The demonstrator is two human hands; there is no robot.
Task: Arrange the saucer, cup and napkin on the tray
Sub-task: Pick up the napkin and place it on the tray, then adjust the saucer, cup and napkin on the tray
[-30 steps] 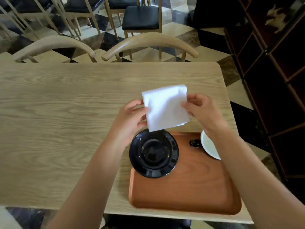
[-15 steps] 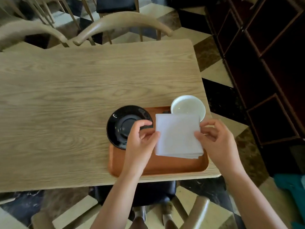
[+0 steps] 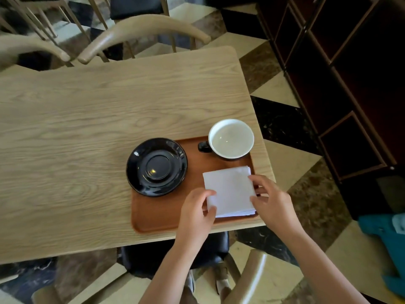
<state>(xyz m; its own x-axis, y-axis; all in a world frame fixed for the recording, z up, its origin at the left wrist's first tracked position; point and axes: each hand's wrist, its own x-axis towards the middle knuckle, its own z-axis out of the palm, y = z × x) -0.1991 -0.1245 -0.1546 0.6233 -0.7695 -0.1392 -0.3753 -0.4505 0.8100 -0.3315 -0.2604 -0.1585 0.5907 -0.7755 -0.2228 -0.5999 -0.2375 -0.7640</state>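
A brown wooden tray (image 3: 162, 216) lies at the near right corner of the table. A black saucer (image 3: 156, 166) rests on the tray's far left corner, overhanging its edge. A cup (image 3: 230, 139), white inside with a black handle pointing left, stands at the tray's far right corner. A folded white napkin (image 3: 230, 190) lies flat on the tray's near right part. My left hand (image 3: 197, 213) pinches the napkin's near left corner. My right hand (image 3: 271, 202) holds its right edge with thumb and fingers.
The light wooden table (image 3: 87, 132) stretches left and far from the tray. Two wooden chair backs (image 3: 140, 29) stand at its far edge. A dark shelf unit (image 3: 350, 84) is to the right. A chair seat (image 3: 153, 257) sits under the near edge.
Both hands brought the napkin down from above the table onto the tray's near right part. The view has shifted, and the cup now shows in full.
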